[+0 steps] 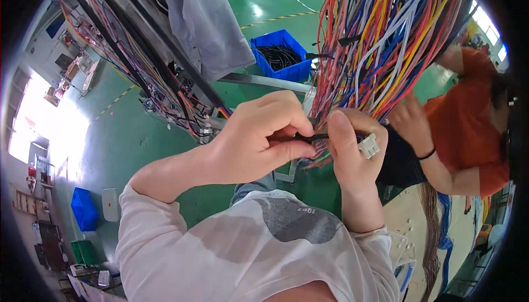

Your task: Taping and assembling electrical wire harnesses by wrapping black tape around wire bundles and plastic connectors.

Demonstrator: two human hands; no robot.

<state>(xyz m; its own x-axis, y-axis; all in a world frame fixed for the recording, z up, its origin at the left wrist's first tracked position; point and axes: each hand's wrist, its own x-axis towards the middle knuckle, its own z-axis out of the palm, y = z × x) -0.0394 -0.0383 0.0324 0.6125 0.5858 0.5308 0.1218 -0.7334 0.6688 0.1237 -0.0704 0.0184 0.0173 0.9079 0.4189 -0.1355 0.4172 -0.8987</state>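
My left hand (264, 134) is closed in a pinch around a thin black tube or sleeve (318, 136), which spans the short gap to my right hand. Thumb and fingers of my right hand (355, 145) close on the other end of that black piece. Out of the right hand's palm side sticks a white plastic connector (368, 145), with dark wire partly showing beside it. Just beyond both hands hangs a thick bundle of coloured wires (380, 43), red, yellow, blue and white.
Beside the bundle at right, a co-worker in an orange top (463, 120) reaches toward the wires. A blue bin (282, 71) of black tubes is on the green floor. More wires and a grey cloth (206, 21) hang at left. A pale table (410, 203) with wire bundles lies lower right.
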